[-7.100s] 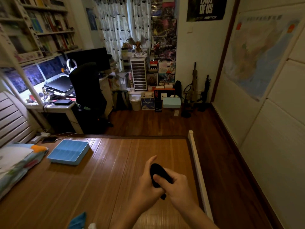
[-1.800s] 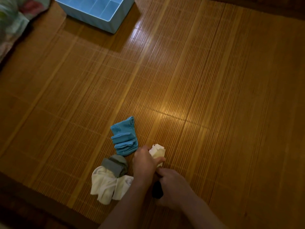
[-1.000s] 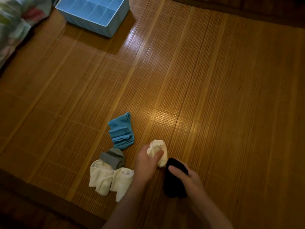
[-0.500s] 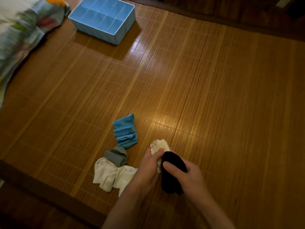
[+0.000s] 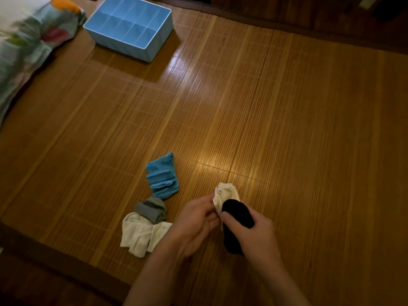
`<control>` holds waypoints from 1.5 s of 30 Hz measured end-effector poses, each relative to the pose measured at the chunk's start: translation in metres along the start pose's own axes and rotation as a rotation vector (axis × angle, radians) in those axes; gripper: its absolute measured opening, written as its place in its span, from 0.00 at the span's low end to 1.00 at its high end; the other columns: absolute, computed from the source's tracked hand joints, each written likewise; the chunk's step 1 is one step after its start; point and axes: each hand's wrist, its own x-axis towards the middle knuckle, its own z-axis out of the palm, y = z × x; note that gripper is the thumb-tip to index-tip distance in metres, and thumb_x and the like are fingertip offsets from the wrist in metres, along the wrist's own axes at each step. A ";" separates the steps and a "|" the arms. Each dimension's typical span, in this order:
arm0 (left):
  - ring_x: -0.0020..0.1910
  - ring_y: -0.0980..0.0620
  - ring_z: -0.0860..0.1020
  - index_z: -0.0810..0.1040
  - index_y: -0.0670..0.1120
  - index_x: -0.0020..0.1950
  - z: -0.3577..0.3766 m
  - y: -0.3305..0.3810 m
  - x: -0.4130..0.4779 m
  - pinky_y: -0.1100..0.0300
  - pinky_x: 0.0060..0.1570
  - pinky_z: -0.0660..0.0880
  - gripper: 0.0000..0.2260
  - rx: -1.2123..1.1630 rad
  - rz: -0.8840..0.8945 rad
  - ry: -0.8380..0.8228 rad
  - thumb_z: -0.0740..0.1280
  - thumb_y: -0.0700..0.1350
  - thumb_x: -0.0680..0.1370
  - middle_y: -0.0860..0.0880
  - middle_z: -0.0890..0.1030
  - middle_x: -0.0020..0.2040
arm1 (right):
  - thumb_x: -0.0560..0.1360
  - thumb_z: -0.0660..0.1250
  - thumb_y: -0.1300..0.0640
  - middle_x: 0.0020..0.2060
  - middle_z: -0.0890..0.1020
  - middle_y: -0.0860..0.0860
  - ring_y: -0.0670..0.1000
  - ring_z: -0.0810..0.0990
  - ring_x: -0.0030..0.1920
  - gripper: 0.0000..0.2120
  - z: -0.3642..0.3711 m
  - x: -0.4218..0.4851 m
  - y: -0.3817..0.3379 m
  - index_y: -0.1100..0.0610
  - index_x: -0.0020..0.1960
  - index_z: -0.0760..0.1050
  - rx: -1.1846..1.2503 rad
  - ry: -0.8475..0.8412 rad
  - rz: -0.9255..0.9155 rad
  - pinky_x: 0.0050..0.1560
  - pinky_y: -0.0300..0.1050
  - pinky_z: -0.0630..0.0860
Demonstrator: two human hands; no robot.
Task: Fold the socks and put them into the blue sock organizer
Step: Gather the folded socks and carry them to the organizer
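Note:
My right hand [image 5: 257,237] grips a black folded sock [image 5: 237,214] low in the middle of the bamboo mat. My left hand [image 5: 194,224] pinches a cream folded sock [image 5: 225,193] right beside the black one; the two socks touch. To the left lie a folded blue sock [image 5: 162,176], a rolled grey sock [image 5: 151,209] and loose white socks [image 5: 141,234]. The blue sock organizer [image 5: 152,48] stands at the far left of the mat; the compartments I can see hold nothing.
A patterned pillow or quilt [image 5: 26,47] lies at the left edge beside the organizer. The bamboo mat [image 5: 287,129] ends in a dark border along the near-left side and the far side.
Both hands have lifted a little with the black and cream socks held together. The view has tilted up, bringing the organizer fully into sight.

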 end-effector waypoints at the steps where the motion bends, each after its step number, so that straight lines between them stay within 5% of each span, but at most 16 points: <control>1: 0.60 0.47 0.84 0.81 0.40 0.65 -0.002 0.000 0.000 0.58 0.56 0.82 0.13 0.037 0.012 -0.008 0.59 0.37 0.85 0.42 0.86 0.59 | 0.71 0.77 0.46 0.43 0.87 0.39 0.42 0.86 0.43 0.12 -0.004 0.001 -0.002 0.38 0.54 0.82 0.037 0.006 0.028 0.38 0.38 0.82; 4: 0.57 0.51 0.85 0.82 0.47 0.62 -0.005 0.001 -0.001 0.63 0.51 0.82 0.12 0.222 0.089 0.018 0.64 0.36 0.83 0.45 0.87 0.56 | 0.65 0.76 0.41 0.39 0.88 0.47 0.48 0.87 0.39 0.08 -0.014 0.004 -0.011 0.41 0.42 0.85 0.143 -0.011 0.096 0.33 0.41 0.81; 8: 0.58 0.55 0.84 0.81 0.49 0.64 -0.006 0.004 0.002 0.65 0.53 0.80 0.16 0.328 0.157 0.046 0.73 0.46 0.77 0.49 0.87 0.57 | 0.65 0.74 0.41 0.43 0.88 0.53 0.54 0.87 0.41 0.12 -0.021 0.005 -0.016 0.45 0.45 0.86 0.275 -0.101 0.159 0.35 0.45 0.82; 14: 0.59 0.48 0.84 0.81 0.43 0.65 -0.003 0.006 0.007 0.58 0.57 0.81 0.19 0.275 0.107 0.022 0.73 0.45 0.75 0.44 0.87 0.57 | 0.70 0.76 0.43 0.45 0.87 0.56 0.55 0.87 0.44 0.14 -0.030 0.006 -0.021 0.52 0.48 0.86 0.299 -0.219 0.184 0.38 0.45 0.81; 22: 0.52 0.46 0.85 0.78 0.34 0.66 -0.001 0.010 0.006 0.57 0.50 0.84 0.16 0.014 -0.024 -0.018 0.67 0.40 0.80 0.36 0.84 0.59 | 0.69 0.75 0.46 0.47 0.88 0.51 0.50 0.87 0.45 0.13 -0.031 0.008 -0.025 0.49 0.52 0.86 0.258 -0.297 0.207 0.38 0.38 0.80; 27: 0.57 0.44 0.83 0.76 0.34 0.68 -0.003 0.007 0.006 0.53 0.59 0.81 0.15 -0.074 -0.034 0.007 0.62 0.38 0.83 0.35 0.83 0.62 | 0.68 0.76 0.48 0.51 0.87 0.44 0.45 0.86 0.50 0.28 -0.021 0.006 -0.023 0.52 0.67 0.79 0.169 -0.260 0.126 0.43 0.35 0.80; 32: 0.62 0.40 0.81 0.76 0.36 0.69 0.000 0.004 0.004 0.49 0.64 0.76 0.15 -0.136 0.002 0.036 0.60 0.36 0.83 0.34 0.82 0.63 | 0.71 0.78 0.50 0.67 0.78 0.36 0.38 0.80 0.61 0.26 -0.013 0.003 -0.025 0.29 0.62 0.74 0.013 -0.302 -0.073 0.55 0.32 0.78; 35: 0.57 0.43 0.82 0.77 0.37 0.69 0.004 0.004 0.006 0.52 0.58 0.79 0.15 -0.156 0.010 0.075 0.58 0.36 0.84 0.35 0.83 0.60 | 0.73 0.77 0.52 0.74 0.68 0.35 0.33 0.72 0.68 0.26 -0.006 0.003 -0.024 0.31 0.64 0.73 -0.132 -0.282 -0.172 0.66 0.34 0.73; 37: 0.55 0.44 0.84 0.76 0.39 0.69 0.005 0.004 0.007 0.53 0.55 0.81 0.15 -0.145 0.006 0.078 0.58 0.37 0.85 0.37 0.83 0.59 | 0.72 0.77 0.53 0.75 0.69 0.39 0.34 0.73 0.68 0.27 -0.003 0.003 -0.025 0.31 0.64 0.73 -0.160 -0.248 -0.208 0.68 0.40 0.74; 41: 0.62 0.44 0.83 0.75 0.40 0.70 0.003 0.004 0.004 0.54 0.58 0.81 0.15 -0.146 -0.014 0.035 0.59 0.40 0.86 0.37 0.83 0.62 | 0.72 0.76 0.49 0.72 0.74 0.43 0.37 0.77 0.65 0.31 -0.003 0.006 -0.028 0.15 0.55 0.67 -0.228 -0.243 -0.239 0.65 0.45 0.77; 45: 0.61 0.42 0.83 0.75 0.37 0.70 -0.006 0.006 0.004 0.53 0.58 0.82 0.15 -0.171 -0.006 0.029 0.60 0.40 0.85 0.35 0.83 0.62 | 0.68 0.75 0.40 0.63 0.81 0.38 0.39 0.82 0.58 0.33 -0.010 0.011 -0.025 0.32 0.71 0.68 -0.109 -0.370 -0.115 0.54 0.36 0.79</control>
